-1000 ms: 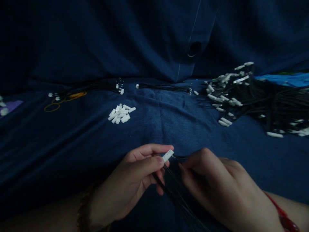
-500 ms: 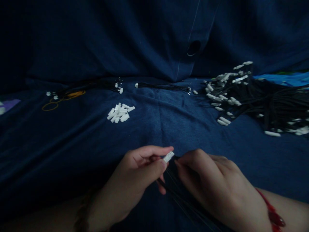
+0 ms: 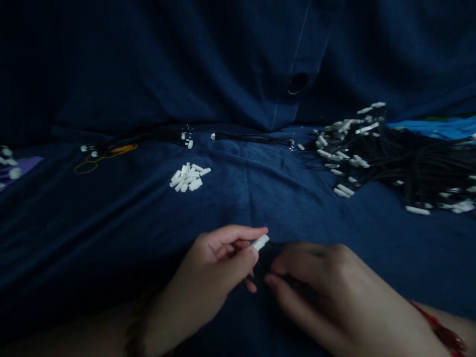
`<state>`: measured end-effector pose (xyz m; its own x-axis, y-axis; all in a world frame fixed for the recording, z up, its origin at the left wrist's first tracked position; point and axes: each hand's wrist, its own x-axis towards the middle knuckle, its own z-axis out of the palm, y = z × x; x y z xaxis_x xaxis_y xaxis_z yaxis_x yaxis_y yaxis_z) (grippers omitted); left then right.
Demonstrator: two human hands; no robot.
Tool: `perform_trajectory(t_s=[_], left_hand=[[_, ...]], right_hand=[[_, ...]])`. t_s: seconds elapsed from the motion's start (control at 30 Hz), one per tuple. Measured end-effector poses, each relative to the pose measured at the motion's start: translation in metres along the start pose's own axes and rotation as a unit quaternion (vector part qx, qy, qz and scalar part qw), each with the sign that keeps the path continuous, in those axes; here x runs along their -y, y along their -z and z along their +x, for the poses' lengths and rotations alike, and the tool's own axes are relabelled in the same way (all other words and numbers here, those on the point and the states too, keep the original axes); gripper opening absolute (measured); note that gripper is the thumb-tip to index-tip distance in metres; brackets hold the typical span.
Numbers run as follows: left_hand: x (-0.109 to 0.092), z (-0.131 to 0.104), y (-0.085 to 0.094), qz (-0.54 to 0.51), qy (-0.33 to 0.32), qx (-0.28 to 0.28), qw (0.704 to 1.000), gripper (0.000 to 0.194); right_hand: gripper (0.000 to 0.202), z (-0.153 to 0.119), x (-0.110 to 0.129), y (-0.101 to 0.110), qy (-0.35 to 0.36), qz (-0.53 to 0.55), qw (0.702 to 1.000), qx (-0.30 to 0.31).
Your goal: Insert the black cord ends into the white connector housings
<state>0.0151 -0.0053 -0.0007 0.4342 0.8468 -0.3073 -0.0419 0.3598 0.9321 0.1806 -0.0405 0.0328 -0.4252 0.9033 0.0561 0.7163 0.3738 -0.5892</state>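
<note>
Between the thumb and index finger of my left hand (image 3: 219, 272) is a small white connector (image 3: 261, 242) with slots along its edge. My right hand (image 3: 323, 282) is just right of it and blurred by motion, its thumb and index fingertips a little apart. A dark wire shows faintly near the connector and the right fingers; whether the right hand grips it cannot be made out. Beyond my left hand, a small pile of loose white connectors (image 3: 189, 177) lies on the dark blue cloth (image 3: 230, 198).
A large heap of black cables with white connectors (image 3: 416, 158) lies at the right, with blue material (image 3: 435, 127) behind it. Thin black cable bundles (image 3: 249, 138) lie along the back. Yellow-orange bands (image 3: 124, 148) and a purple item (image 3: 29, 164) are at the left.
My right hand has moved slightly down and right from the connector, and its thumb and index finger have parted. My left hand keeps its hold. The view has shifted a little.
</note>
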Motion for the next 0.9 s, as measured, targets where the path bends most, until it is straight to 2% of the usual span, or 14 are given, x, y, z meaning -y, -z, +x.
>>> perform_trajectory(t_s=[0.07,0.13,0.23,0.33,0.43,0.5,0.53,0.6,0.7,0.77,0.83,0.9], left_hand=[[-0.001,0.0,0.0,0.005,0.003,-0.001,1.0,0.023],[-0.001,-0.001,-0.001,0.002,0.004,0.002,1.0,0.024],[-0.003,-0.001,-0.002,0.003,0.002,0.008,1.0,0.025],[-0.003,0.0,-0.002,0.016,0.008,0.004,1.0,0.026],[-0.003,0.002,-0.001,0.01,0.012,-0.011,1.0,0.026],[-0.003,0.002,0.0,-0.004,0.017,-0.023,1.0,0.025],[-0.003,0.002,0.001,-0.009,0.019,-0.025,0.999,0.025],[-0.003,0.003,0.001,-0.016,0.022,-0.023,0.999,0.024],[-0.003,0.004,0.001,-0.02,0.022,-0.025,0.999,0.024],[-0.003,0.005,0.001,-0.022,0.025,-0.022,0.999,0.025],[-0.003,0.005,0.001,-0.024,0.024,-0.015,0.999,0.025],[-0.003,0.004,0.002,-0.025,0.026,-0.013,0.999,0.024]], right_hand=[[0.019,0.003,-0.001,-0.001,-0.052,0.06,0.995,0.057],[0.018,0.006,-0.003,0.003,-0.122,0.129,0.978,0.113],[0.019,0.012,-0.007,0.012,-0.221,0.255,0.924,0.179],[0.019,0.017,-0.011,0.018,-0.271,0.363,0.866,0.212],[0.014,0.019,-0.016,0.02,-0.28,0.493,0.79,0.232],[0.021,0.019,-0.018,0.023,-0.237,0.592,0.735,0.229],[0.019,0.019,-0.02,0.026,-0.21,0.629,0.719,0.208],[0.018,0.019,-0.022,0.033,-0.173,0.658,0.724,0.118],[0.034,0.022,-0.024,0.047,-0.167,0.612,0.768,-0.091],[0.048,0.023,-0.025,0.057,-0.133,0.547,0.801,-0.203],[0.056,0.022,-0.031,0.067,-0.08,0.482,0.832,-0.262],[0.057,0.017,-0.046,0.076,-0.054,0.363,0.894,-0.256]])
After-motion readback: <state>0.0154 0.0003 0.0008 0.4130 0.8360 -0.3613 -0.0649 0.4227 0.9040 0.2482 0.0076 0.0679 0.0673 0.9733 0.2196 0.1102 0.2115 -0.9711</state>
